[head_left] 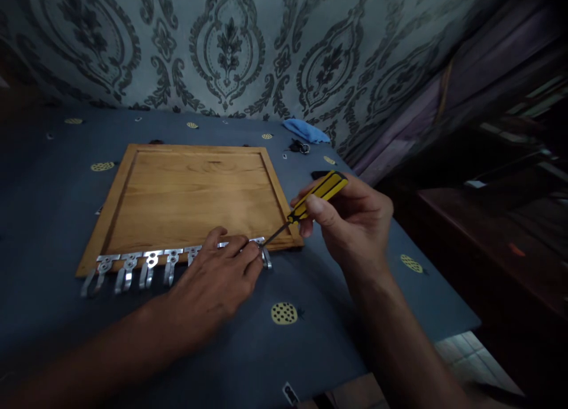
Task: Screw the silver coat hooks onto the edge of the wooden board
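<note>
A framed wooden panel (195, 199) lies flat on the table, with a silver metal hook rail (151, 258) along its near edge. The rail's curved hooks hang out over the tablecloth. My left hand (217, 273) covers the rail's right half, its bent fingers pressing the metal against the wood. In my right hand (355, 219) is a yellow and black screwdriver (319, 196), gripped by the handle and tilted. Its shaft runs down to the rail's right end, beside my left fingertips. Those fingers hide the exact contact and any screw there.
A blue cloth (306, 131) and a small bunch of keys (299, 147) lie at the table's back right. Behind the blue pineapple-print tablecloth (284, 350) rises a patterned wall (279, 54). To the right, past the table edge, stands dark reddish furniture (497, 243).
</note>
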